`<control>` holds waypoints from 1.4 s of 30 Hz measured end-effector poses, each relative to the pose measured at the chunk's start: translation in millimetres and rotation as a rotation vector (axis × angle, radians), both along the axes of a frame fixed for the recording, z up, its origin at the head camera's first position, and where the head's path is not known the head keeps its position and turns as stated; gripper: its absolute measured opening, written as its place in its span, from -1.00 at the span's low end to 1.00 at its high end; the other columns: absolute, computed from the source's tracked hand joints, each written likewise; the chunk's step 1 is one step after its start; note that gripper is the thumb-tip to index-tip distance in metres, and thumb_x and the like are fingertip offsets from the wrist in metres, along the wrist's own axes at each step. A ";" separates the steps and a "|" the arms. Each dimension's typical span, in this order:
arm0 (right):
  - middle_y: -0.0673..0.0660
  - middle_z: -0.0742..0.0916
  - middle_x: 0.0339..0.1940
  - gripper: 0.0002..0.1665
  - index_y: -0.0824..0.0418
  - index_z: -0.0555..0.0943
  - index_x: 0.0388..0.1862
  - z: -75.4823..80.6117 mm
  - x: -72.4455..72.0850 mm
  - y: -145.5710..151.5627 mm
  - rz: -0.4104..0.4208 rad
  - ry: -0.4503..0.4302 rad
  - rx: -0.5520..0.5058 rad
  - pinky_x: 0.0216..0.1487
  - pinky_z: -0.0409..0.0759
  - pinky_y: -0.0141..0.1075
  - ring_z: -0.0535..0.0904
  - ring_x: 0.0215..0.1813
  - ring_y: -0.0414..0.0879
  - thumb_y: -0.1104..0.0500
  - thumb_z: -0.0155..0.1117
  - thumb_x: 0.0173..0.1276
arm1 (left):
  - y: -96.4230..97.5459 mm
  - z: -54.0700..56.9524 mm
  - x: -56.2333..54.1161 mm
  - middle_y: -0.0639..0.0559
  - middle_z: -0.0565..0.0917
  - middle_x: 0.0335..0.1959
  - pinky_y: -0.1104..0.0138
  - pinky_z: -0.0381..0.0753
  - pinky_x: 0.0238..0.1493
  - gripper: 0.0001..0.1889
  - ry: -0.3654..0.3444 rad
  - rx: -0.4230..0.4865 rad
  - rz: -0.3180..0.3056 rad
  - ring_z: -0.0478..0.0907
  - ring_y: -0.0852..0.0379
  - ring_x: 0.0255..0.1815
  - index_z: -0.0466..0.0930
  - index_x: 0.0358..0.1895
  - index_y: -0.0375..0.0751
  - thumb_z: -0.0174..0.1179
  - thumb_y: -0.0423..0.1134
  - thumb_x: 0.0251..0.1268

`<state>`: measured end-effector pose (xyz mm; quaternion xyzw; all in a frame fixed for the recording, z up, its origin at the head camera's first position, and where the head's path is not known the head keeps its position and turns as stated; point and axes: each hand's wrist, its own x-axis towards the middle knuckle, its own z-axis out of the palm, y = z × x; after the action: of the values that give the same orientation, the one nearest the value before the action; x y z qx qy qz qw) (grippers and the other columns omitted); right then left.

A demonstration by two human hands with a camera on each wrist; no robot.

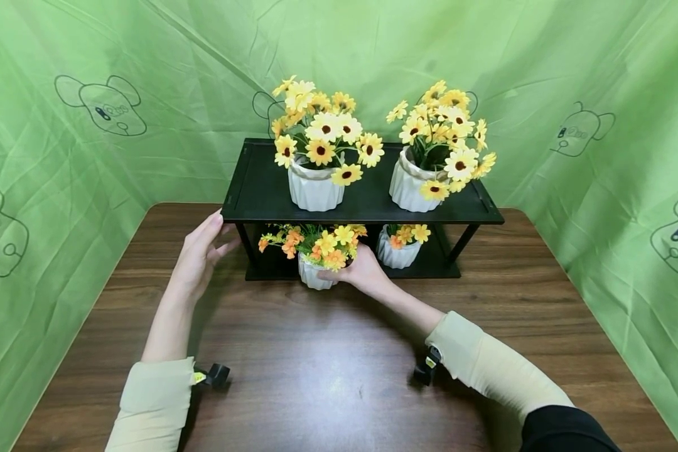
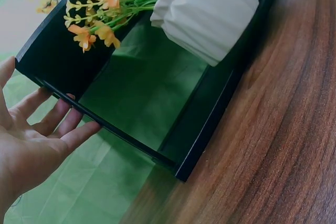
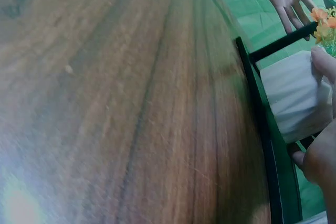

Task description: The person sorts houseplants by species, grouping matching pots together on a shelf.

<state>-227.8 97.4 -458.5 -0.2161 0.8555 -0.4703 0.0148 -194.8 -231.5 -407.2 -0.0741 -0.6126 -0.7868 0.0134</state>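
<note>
A black two-tier shelf (image 1: 367, 188) stands on the table. My right hand (image 1: 364, 270) grips a white ribbed flowerpot (image 1: 311, 276) with orange and yellow flowers, at the front of the lower tier. The thumb lies across the pot's near side; the other fingers are mostly hidden in the head view. Whether the pot's base touches the lower board, I cannot tell. At the shelf's left end, my left hand (image 1: 194, 254) has its thumb at the top board's corner. Its loosely extended fingers (image 2: 55, 114) lie by the thin corner post (image 2: 105, 121).
On the top tier stand two white pots of yellow daisies, a left pot (image 1: 316, 188) and a right pot (image 1: 412, 185). Another white pot (image 1: 398, 251) sits on the lower tier at the right. Green cloth (image 1: 203, 75) hangs behind the brown wooden table (image 1: 294, 351).
</note>
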 end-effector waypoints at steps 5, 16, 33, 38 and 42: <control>-0.02 0.72 0.20 -0.12 -0.01 0.53 0.31 -1.5 -6.6 2.9 -0.001 -0.007 -0.009 0.33 0.57 -0.13 0.64 0.27 -0.12 -0.08 0.73 0.02 | -1.2 -1.5 -0.9 0.23 0.56 0.36 0.37 0.61 0.24 -0.52 0.002 -0.007 -0.001 0.49 0.20 0.29 0.43 0.50 -0.10 -0.01 -0.05 0.67; -0.03 0.72 0.20 -0.14 -0.01 0.52 0.32 -2.0 -16.6 0.6 -0.028 -0.037 -0.103 0.34 0.56 -0.10 0.65 0.26 -0.11 -0.02 0.72 0.04 | 0.5 -0.4 -0.3 0.22 0.53 0.38 0.38 0.61 0.22 -0.52 -0.004 -0.023 0.001 0.50 0.23 0.30 0.43 0.50 -0.09 -0.02 -0.03 0.67; -0.04 0.69 0.24 -0.11 -0.12 0.50 0.34 -5.5 -37.6 -2.3 -0.085 -0.142 -0.240 0.35 0.54 -0.05 0.61 0.28 -0.10 -0.04 0.74 0.03 | -0.9 -3.1 -2.3 0.21 0.54 0.39 0.37 0.60 0.24 -0.52 0.013 -0.003 -0.006 0.52 0.25 0.28 0.41 0.51 -0.10 -0.03 -0.06 0.68; -0.04 0.70 0.22 -0.13 -0.11 0.52 0.32 -6.1 -38.8 -6.7 -0.103 -0.152 -0.218 0.34 0.55 -0.08 0.62 0.26 -0.11 -0.04 0.74 0.02 | -0.2 -3.0 -2.1 0.20 0.53 0.39 0.38 0.60 0.24 -0.51 0.013 -0.007 -0.008 0.51 0.24 0.29 0.41 0.51 -0.11 -0.03 -0.05 0.67; -0.05 0.69 0.23 -0.11 -0.14 0.50 0.34 -8.5 -41.2 -10.8 -0.095 -0.152 -0.223 0.35 0.54 -0.06 0.61 0.27 -0.11 -0.05 0.73 0.03 | 0.1 -2.8 -1.8 0.21 0.52 0.40 0.37 0.60 0.24 -0.51 0.010 -0.007 -0.009 0.48 0.18 0.32 0.41 0.52 -0.10 -0.01 -0.04 0.67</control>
<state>-269.0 86.6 -467.0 -0.1394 0.8038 -0.5775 0.0331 -196.6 -231.4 -410.0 -0.0808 -0.6148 -0.7844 0.0130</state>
